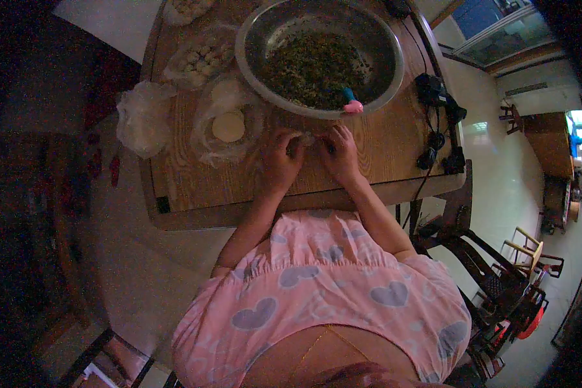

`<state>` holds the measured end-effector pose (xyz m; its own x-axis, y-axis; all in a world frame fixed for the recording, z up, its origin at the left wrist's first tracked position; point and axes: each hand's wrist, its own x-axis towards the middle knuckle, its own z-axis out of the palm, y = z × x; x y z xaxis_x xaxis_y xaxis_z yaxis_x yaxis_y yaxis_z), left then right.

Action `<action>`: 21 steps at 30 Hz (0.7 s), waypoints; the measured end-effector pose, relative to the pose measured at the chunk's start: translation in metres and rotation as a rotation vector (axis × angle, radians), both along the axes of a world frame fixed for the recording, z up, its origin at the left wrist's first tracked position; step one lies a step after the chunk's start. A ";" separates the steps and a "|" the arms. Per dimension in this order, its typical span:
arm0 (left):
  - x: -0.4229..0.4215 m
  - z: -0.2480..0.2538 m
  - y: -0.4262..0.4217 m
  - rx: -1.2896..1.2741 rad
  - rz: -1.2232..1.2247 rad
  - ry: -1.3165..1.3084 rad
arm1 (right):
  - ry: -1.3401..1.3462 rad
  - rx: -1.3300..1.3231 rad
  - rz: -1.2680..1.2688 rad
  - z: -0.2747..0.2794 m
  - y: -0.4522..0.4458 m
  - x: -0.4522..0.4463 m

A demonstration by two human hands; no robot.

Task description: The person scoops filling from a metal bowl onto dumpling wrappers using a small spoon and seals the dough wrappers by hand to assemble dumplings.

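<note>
Dim light falls across the wooden surface [388, 152], and from my remote seat I work outward from the wearer's pink, heart-printed top [291, 278] at the lower middle of the frame. Both bare forearms reach up over the near edge and angle inward, bringing the hands together just below the frame's centre. The left hand [284, 160] is curled, and its thumb and fingertips seem to pinch a small pale piece [308, 139] in the gap between the two hands. The right hand [340, 154] is bent in close beside it, fingers flexed; I can't tell whether it grips the piece too. I read the step in hand as fine fingertip work on that piece. I judge the next move calls for a light, even pinch, with the wrists low and the knuckles clear of the metal bowl [387, 71] just beyond.

That bowl fills the upper middle, holding a chopped green mixture [313, 64], with a pink-and-teal handle [352, 105] at its near rim. Left of the hands, a pale round stack [228, 126] sits in clear plastic; farther up, another bag holds small whitish lumps [204, 61]. Black cables [431, 90] line the right side.
</note>
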<state>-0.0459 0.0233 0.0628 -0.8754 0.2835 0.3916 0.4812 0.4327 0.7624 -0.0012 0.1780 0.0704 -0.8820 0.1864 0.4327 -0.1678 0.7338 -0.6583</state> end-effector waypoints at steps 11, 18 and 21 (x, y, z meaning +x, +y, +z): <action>-0.002 0.001 -0.003 -0.138 -0.054 0.061 | 0.073 0.178 -0.012 -0.027 0.004 -0.005; -0.002 -0.019 -0.002 0.030 -0.041 -0.069 | 0.063 0.091 -0.021 -0.030 0.005 -0.006; -0.001 -0.021 -0.004 0.050 -0.019 -0.120 | 0.032 -0.040 0.003 -0.009 0.002 -0.001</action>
<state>-0.0465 0.0193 0.0421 -0.9114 0.2832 0.2987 0.3932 0.3842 0.8354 -0.0024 0.1799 0.0616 -0.8686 0.2015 0.4527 -0.1912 0.7066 -0.6813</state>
